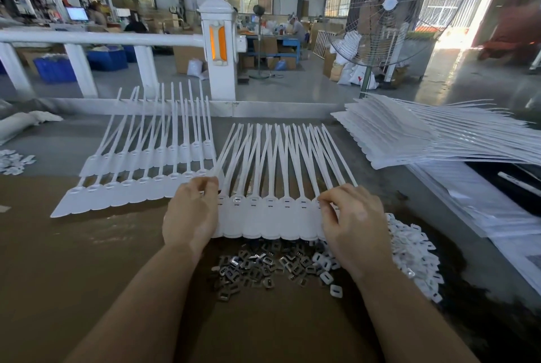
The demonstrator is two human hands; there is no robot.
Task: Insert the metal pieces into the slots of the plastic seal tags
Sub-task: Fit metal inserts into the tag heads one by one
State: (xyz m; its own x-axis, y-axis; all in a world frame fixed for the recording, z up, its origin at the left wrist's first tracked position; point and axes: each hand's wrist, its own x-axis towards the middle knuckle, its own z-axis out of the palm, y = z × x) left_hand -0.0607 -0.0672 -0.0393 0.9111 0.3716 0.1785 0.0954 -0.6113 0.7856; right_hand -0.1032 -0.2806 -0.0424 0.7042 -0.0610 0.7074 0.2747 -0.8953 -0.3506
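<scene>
A joined strip of white plastic seal tags (270, 217) lies in front of me on the brown cardboard, tails fanning away. One slot near its left end holds a shiny metal piece (236, 200). My left hand (191, 214) grips the strip's left end with curled fingers. My right hand (352, 225) pinches the right end between thumb and fingers. A loose heap of metal pieces (257, 270) lies just below the strip, between my wrists.
Two more tag strips (137, 187) lie to the left. A tall stack of tag strips (409, 134) sits at the right. A heap of small white plastic caps (412, 254) lies right of my right hand. A standing fan (389, 8) is beyond the table.
</scene>
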